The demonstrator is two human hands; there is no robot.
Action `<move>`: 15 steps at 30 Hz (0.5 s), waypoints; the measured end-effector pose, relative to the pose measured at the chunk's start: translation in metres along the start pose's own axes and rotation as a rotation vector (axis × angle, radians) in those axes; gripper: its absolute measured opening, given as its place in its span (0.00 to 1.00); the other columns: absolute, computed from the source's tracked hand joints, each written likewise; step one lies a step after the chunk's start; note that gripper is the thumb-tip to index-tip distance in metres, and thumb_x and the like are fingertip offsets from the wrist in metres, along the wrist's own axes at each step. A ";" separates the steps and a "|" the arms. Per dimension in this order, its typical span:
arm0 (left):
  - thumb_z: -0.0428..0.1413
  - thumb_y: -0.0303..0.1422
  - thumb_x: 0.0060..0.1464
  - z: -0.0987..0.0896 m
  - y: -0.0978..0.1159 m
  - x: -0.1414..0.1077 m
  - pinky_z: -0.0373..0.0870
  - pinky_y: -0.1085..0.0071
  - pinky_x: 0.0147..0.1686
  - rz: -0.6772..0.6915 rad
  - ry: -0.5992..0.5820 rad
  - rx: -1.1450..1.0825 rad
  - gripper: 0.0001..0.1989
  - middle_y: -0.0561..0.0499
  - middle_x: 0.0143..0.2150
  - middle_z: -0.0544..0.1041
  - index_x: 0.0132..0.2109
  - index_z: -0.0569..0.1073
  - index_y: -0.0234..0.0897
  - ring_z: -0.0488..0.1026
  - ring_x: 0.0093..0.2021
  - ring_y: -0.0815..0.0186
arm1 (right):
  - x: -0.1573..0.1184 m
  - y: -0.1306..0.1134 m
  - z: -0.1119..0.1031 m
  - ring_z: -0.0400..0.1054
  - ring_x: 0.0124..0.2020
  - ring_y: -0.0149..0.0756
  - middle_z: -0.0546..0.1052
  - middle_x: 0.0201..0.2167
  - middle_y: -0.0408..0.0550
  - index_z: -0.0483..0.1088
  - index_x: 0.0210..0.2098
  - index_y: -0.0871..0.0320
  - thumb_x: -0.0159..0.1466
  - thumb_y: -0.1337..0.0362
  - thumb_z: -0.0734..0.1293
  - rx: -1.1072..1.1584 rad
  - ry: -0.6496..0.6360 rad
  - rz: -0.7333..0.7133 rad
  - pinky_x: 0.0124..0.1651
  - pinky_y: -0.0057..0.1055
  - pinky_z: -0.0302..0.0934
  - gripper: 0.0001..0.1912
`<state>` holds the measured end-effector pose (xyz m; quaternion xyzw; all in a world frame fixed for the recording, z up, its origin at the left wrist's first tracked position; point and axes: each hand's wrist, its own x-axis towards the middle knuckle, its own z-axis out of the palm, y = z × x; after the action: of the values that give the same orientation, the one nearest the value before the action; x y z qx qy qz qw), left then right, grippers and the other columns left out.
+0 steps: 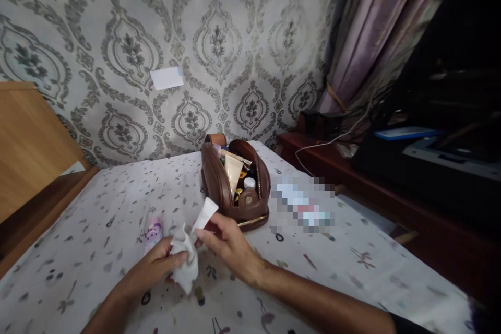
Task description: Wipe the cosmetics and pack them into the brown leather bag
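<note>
2 hands [230,244] over sheet [117,203], wallpaper [217,36] beyond

Head-worn view, looking forward and down across the printed cloth [117,193]

The one camera sits at the person's head, above and behind the left hand [161,260] and the right hand [233,245], which show low in the frame, close to the lens and left of its centre line. It faces the patterned wall [219,36], the far backdrop filling most of the upper half. The brown bag [215,185] lies slightly beyond the hands, seen from above into its opening. The wide view spans from a wooden panel [35,141] at left to the purple curtain [364,36] at upper right.
</note>
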<state>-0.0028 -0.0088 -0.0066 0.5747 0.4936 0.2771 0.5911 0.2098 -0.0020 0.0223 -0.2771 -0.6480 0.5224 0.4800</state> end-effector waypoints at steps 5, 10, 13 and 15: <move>0.63 0.60 0.44 0.004 0.009 0.000 0.59 0.74 0.22 -0.023 -0.033 0.007 0.34 0.55 0.24 0.69 0.45 0.76 0.34 0.62 0.22 0.71 | 0.016 -0.043 -0.030 0.67 0.26 0.30 0.74 0.28 0.43 0.67 0.39 0.57 0.69 0.51 0.62 -0.122 0.068 -0.122 0.28 0.25 0.60 0.15; 0.63 0.62 0.40 0.004 0.011 0.001 0.58 0.75 0.22 -0.041 -0.021 0.018 0.39 0.55 0.27 0.68 0.49 0.76 0.34 0.62 0.23 0.71 | 0.079 -0.086 -0.089 0.68 0.23 0.31 0.72 0.23 0.41 0.67 0.33 0.59 0.69 0.55 0.60 -0.566 0.126 -0.118 0.27 0.26 0.59 0.14; 0.63 0.62 0.41 0.006 0.007 0.003 0.59 0.74 0.23 -0.057 -0.055 0.023 0.38 0.54 0.29 0.70 0.49 0.76 0.35 0.62 0.24 0.71 | 0.117 -0.096 -0.117 0.72 0.29 0.35 0.75 0.24 0.44 0.71 0.38 0.61 0.70 0.58 0.60 -1.154 0.152 0.061 0.33 0.26 0.60 0.13; 0.63 0.62 0.42 0.007 0.003 0.005 0.59 0.74 0.25 -0.052 -0.077 0.022 0.37 0.53 0.30 0.71 0.47 0.76 0.35 0.62 0.25 0.71 | 0.134 -0.095 -0.128 0.75 0.38 0.39 0.80 0.34 0.48 0.71 0.47 0.60 0.69 0.59 0.62 -1.407 0.171 0.170 0.37 0.27 0.62 0.13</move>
<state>0.0060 -0.0069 -0.0058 0.5784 0.4882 0.2340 0.6102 0.2882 0.1369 0.1560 -0.6107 -0.7676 -0.0074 0.1942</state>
